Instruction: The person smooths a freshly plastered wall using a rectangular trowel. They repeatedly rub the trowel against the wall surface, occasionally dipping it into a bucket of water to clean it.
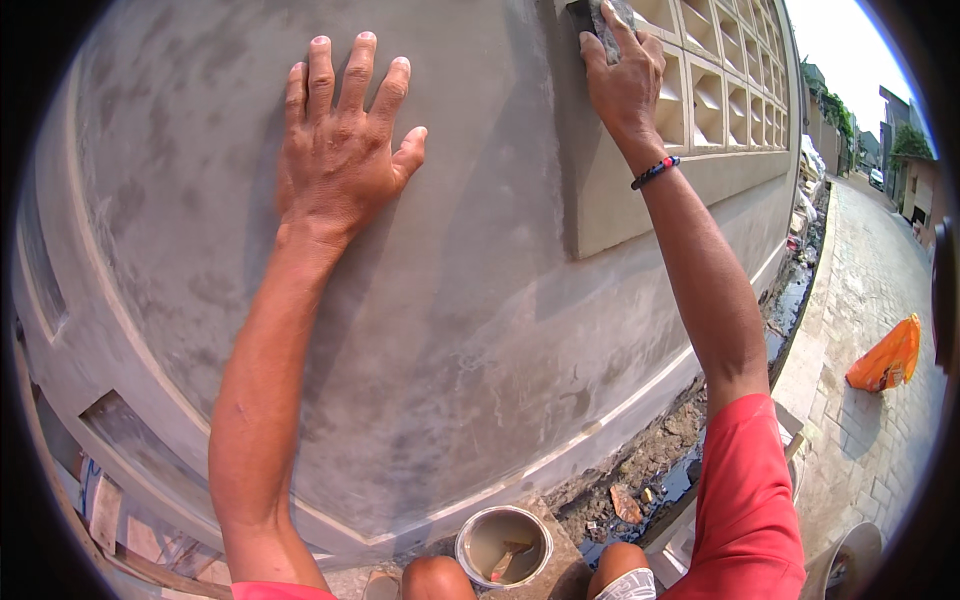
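My left hand (345, 140) lies flat on the grey plastered wall (430, 300) with its fingers spread, holding nothing. High at the right, my right hand (628, 85) grips a dark grey block (590, 22) that looks like a sponge or rubbing pad; its exact kind is unclear. The block is by the raised plaster border (568, 130), next to a cream grid of ventilation blocks (705, 85). Below, between my knees, stands a round bucket (462, 548) of murky grey liquid. Inside it leans a brush or similar tool (508, 560), partly under the surface.
A gutter (680, 480) with dark water and rubble runs along the wall's foot. Right of it is a paved lane (870, 260) with an orange bag (886, 358) standing on it. Another bucket (858, 560) is at the lower right. Wooden pieces (105, 515) lie at lower left.
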